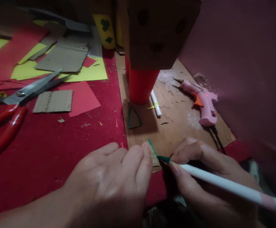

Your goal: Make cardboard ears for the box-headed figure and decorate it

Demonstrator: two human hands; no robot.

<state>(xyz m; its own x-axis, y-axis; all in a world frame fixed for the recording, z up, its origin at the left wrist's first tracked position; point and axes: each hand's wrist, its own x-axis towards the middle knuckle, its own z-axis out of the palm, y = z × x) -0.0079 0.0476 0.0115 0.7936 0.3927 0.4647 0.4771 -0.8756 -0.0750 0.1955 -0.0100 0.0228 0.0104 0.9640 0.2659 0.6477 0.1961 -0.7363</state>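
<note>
My left hand (118,171), fingers curled, presses a small cardboard piece (154,157) against the wooden board (142,136). A green line runs along that piece's slanted right edge; my fingers cover its left part. Between thumb and fingers, my right hand (204,177) grips a white felt-tip pen (221,182), its green tip touching the piece's right edge. Just beyond lies a pointed cardboard piece (134,120) outlined in green. Behind it, a cardboard box (161,38) with dark round marks sits on top of a red cylinder (142,85).
A pink glue gun (203,101) with a lit red light rests on the board's right, cord trailing toward me. Large red-handled scissors (21,95) lie open at left, near a cardboard scrap (54,101) and coloured paper (87,74). A white stick (156,104) lies beside the cylinder.
</note>
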